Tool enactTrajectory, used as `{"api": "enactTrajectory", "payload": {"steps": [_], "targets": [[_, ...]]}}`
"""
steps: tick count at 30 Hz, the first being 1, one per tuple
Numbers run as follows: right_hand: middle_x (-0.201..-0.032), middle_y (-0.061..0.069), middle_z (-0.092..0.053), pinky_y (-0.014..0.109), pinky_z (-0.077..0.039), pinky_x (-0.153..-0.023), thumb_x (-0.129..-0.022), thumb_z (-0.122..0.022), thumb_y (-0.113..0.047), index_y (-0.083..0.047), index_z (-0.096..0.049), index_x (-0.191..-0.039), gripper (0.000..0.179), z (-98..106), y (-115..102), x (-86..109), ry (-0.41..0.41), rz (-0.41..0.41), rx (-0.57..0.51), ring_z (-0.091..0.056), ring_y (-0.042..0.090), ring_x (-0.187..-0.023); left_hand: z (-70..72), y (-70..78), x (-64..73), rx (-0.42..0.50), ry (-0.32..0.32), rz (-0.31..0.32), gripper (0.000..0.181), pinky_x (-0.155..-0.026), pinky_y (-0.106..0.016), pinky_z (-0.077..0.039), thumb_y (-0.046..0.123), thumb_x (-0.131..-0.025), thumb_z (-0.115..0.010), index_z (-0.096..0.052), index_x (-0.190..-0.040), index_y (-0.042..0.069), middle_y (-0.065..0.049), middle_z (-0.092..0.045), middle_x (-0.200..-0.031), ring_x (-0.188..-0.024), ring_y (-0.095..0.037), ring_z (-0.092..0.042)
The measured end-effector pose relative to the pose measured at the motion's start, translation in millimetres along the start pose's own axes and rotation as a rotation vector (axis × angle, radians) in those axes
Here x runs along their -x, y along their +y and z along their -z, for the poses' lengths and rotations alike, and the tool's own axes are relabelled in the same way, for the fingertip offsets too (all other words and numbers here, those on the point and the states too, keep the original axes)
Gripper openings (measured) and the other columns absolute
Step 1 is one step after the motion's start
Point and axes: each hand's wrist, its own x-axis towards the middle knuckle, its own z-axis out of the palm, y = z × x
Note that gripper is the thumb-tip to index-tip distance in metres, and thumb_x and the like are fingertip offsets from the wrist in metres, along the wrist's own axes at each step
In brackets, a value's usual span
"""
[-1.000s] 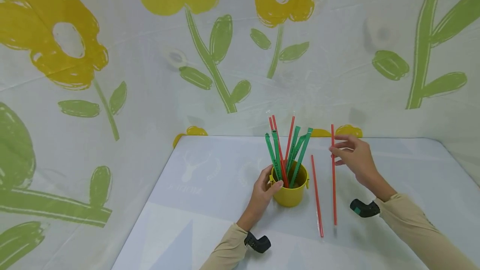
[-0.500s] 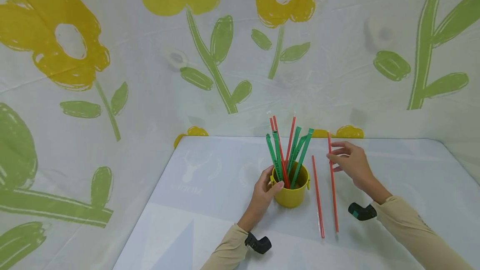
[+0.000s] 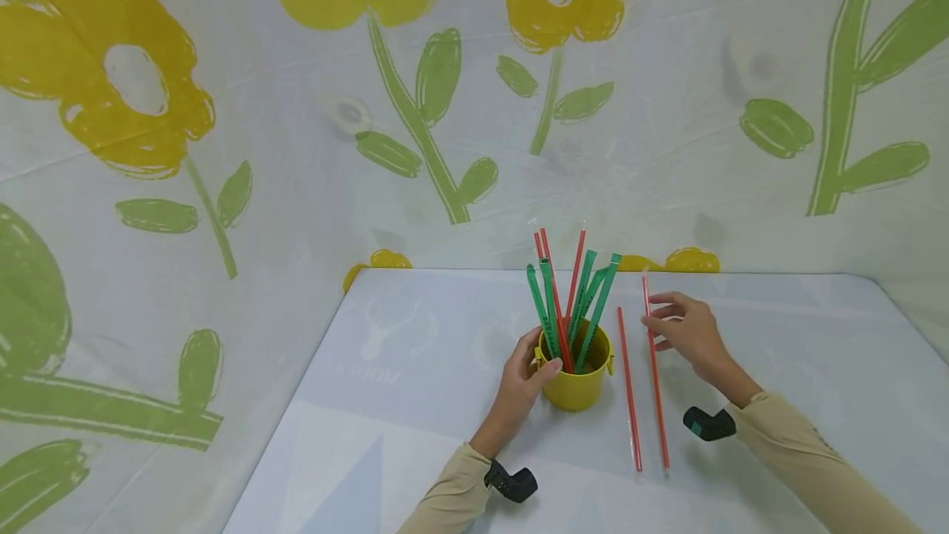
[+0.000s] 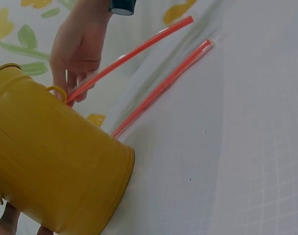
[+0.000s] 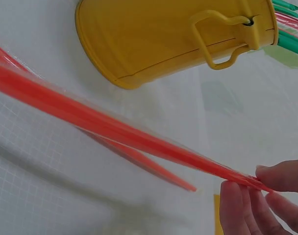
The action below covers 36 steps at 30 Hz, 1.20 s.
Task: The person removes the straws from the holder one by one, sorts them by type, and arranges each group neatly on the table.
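Left hand (image 3: 517,373) gripping, right hand (image 3: 689,334) pinching
Yellow bucket (image 3: 572,392), short of the far edge of the counter (image 3: 334,452), seems held against tipping; red straw (image 3: 629,390) lies beside; second straw (image 3: 657,394) pinched near its far end, likely for control

A yellow bucket (image 5: 154,39) of what looks like painted metal shows a smooth, softly satin coat, its wire loop (image 5: 202,41) bearing the same even finish and a thin seam lining its side. Red straws (image 3: 628,390), apparently smooth plastic, gleam inside clear, glossy film that crinkles at the tips. Green straws (image 3: 599,311) look duller, their printed covering either paper or plastic. Beneath, the pale surface (image 3: 341,468) appears smooth, with a low sheen. Behind, a flower-printed sheet (image 3: 259,64), cloth or thin plastic, is lightly creased. Beige sleeves (image 3: 815,460) are matt, soft-looking cloth; black wrist devices (image 3: 510,481) resemble matt plastic.
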Motion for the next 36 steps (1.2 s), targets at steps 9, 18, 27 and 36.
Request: {"api": "enactTrajectory", "payload": {"steps": [9,18,27,36], "targets": [[-0.114,0.027,-0.055,0.032,-0.056,-0.066,-0.093,-0.059,-0.017,0.004,-0.045,-0.133,0.047,-10,10,-6.6,-0.022,-0.034,0.014,-0.065,0.025,-0.082,0.3,0.0,0.1,-0.003,0.007,0.01,0.049,-0.104,-0.038,-0.036,0.026,-0.096,-0.054,-0.038,-0.142,0.026,0.009,-0.041,-0.142,-0.129,-0.013,-0.039],[-0.111,0.027,-0.056,0.031,-0.056,-0.064,-0.092,-0.061,-0.016,0.006,-0.046,-0.13,0.046,-16,20,-9.0,-0.046,-0.086,0.045,-0.065,0.021,-0.074,0.8,-0.4,0.2,-0.002,0.002,0.006,0.051,-0.103,-0.035,-0.037,0.026,-0.095,-0.054,-0.037,-0.143,0.023,0.006,-0.04,-0.143,-0.129,-0.015,-0.039],[-0.108,0.028,-0.056,0.031,-0.055,-0.061,-0.09,-0.062,-0.012,0.009,-0.047,-0.126,0.045,-23,31,-11.6,-0.054,-0.094,0.096,-0.062,0.019,-0.07,0.2,28.5,4.3,-0.013,-0.038,0.027,0.055,-0.104,-0.033,-0.036,0.019,-0.096,-0.053,-0.031,-0.145,0.009,-0.004,-0.037,-0.146,-0.131,-0.019,-0.037],[-0.101,0.025,-0.06,0.029,-0.053,-0.059,-0.088,-0.064,-0.014,0.01,-0.051,-0.12,0.042,-28,39,-15.3,-0.029,-0.075,0.192,-0.058,0.02,-0.067,0.4,5.4,1.0,-0.009,-0.003,0.013,0.051,-0.104,-0.038,-0.036,0.025,-0.096,-0.054,-0.035,-0.144,0.021,0.004,-0.039,-0.145,-0.13,-0.016,-0.038]]}}
